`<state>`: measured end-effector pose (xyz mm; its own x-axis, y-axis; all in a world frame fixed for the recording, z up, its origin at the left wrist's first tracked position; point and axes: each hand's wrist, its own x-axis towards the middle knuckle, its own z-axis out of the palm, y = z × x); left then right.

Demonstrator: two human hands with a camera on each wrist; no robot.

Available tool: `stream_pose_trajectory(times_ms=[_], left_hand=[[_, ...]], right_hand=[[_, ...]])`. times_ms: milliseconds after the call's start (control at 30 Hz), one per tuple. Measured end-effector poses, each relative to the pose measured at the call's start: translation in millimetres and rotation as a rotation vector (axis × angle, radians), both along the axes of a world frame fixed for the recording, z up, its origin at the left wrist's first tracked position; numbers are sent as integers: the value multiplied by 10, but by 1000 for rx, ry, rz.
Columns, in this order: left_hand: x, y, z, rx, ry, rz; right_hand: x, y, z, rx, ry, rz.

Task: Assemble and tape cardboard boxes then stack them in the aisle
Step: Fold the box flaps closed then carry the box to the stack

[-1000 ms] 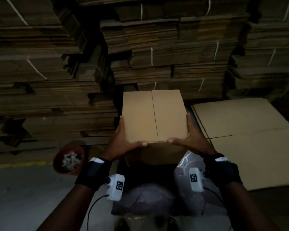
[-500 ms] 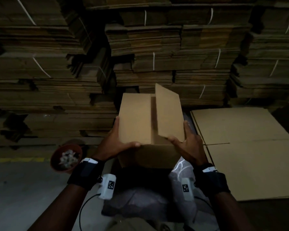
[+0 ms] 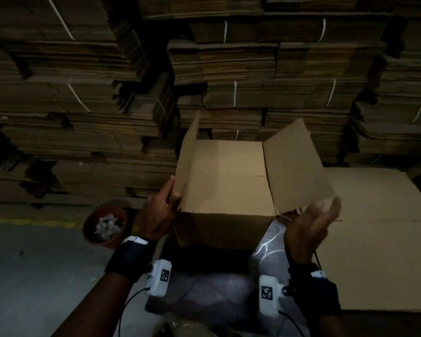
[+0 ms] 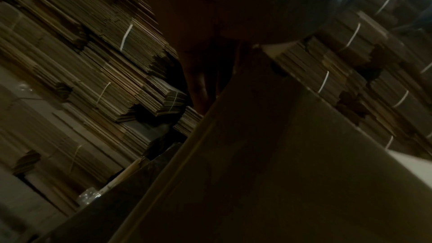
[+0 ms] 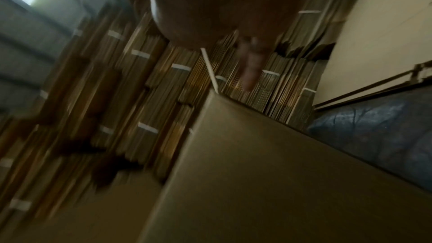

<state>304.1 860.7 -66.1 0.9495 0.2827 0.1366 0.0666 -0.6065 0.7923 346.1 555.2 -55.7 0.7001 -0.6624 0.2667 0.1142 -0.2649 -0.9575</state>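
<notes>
The left hand (image 3: 159,212) is shown pinching the left flap (image 3: 187,164) of the cardboard box (image 3: 223,188) near its lower corner, thumb on the inner face. The right hand (image 3: 311,227) is blurred at the lower edge of the right flap (image 3: 295,166); its fingers appear spread, but whether the flap is held or merely touched cannot be told. The box stands at frame centre with both long flaps raised and the inner panel exposed; its base is hidden.

The step in hand is judged to be the forming of the flaps before taping. It would be done well if both long flaps were brought down together, edges met along the centre line without overlap, and held flat while tape is fetched; no tape is visible.

The head view alone gives the layout: strapped stacks of flattened cardboard (image 3: 253,81) across the upper frame, a large flat cardboard sheet (image 3: 379,251) at right, a round reddish tub (image 3: 105,226) at lower left on the floor (image 3: 34,276). The left wrist view adds only the dark outer wall of the box, seen from below. The right wrist view, heavily blurred, shows the box wall and a blue wrapped bundle (image 5: 374,136) at right, seen only in part in the head view.
</notes>
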Motion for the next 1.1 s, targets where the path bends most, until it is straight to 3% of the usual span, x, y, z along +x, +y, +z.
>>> stream_pose_trajectory(times_ms=[100, 200, 267, 333, 400, 500, 600, 667, 767, 933, 1033, 1100], left_hand=[[-91, -76, 71, -112, -179, 221], [-158, -133, 141, -157, -342, 398], [-166, -96, 157, -155, -498, 497], [-160, 33, 108, 65, -493, 652], [-185, 141, 91, 375, -309, 707], [-172, 211, 69, 552, 7, 484], [-101, 139, 87, 194, 324, 152], [-74, 61, 67, -33, 445, 58], [-24, 62, 15, -187, 431, 63], [172, 248, 4, -92, 298, 244], [363, 384, -38, -167, 175, 386], [472, 390, 36, -182, 113, 389]], right_hand=[[94, -267, -53, -83, -1, -51], [175, -399, 16, -521, 229, -29], [258, -418, 61, -851, 360, 135], [417, -463, 97, -1017, 356, 411], [548, -441, 210, -1030, 344, 691], [726, -242, 429, -954, 479, 803], [916, -47, 500, -976, 558, 789], [1003, 6, 482, -1029, 585, 798], [1042, 35, 470, -1034, 686, 786], [820, -10, 477, -967, 653, 772], [645, -94, 443, -989, 581, 824], [523, -136, 414, -1025, 553, 870]])
